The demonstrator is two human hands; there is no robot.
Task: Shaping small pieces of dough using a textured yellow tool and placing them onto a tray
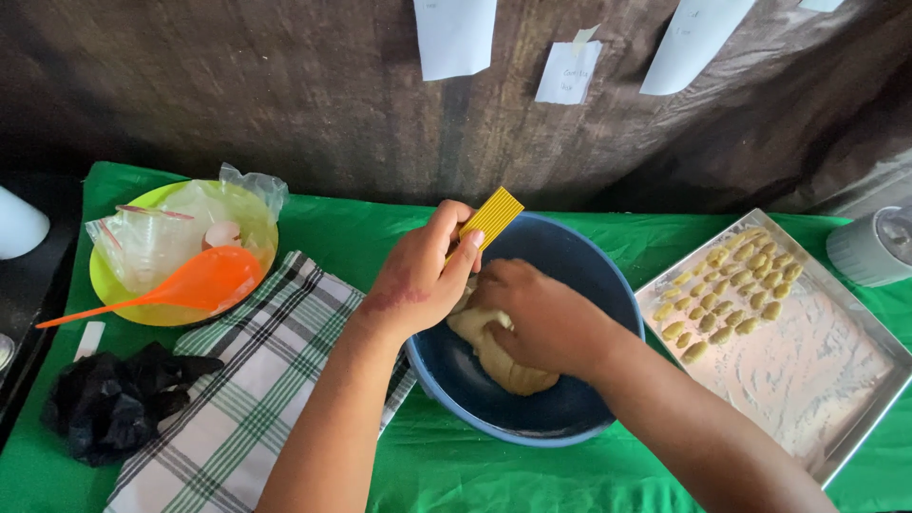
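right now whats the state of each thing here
left hand: closed on yellow ridged board
right hand: pressed on dough
blue bowl: upright, holds dough
metal tray: floured, small dough pieces at far end
orange spoon: lying across green plate
checked cloth: spread flat

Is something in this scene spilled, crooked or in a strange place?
Nothing serious stands out. The checked cloth lies askew, with one corner tucked under the blue bowl. A crumpled black bag sits loose on the green table cover. The white powder on the metal tray stays inside its rim.
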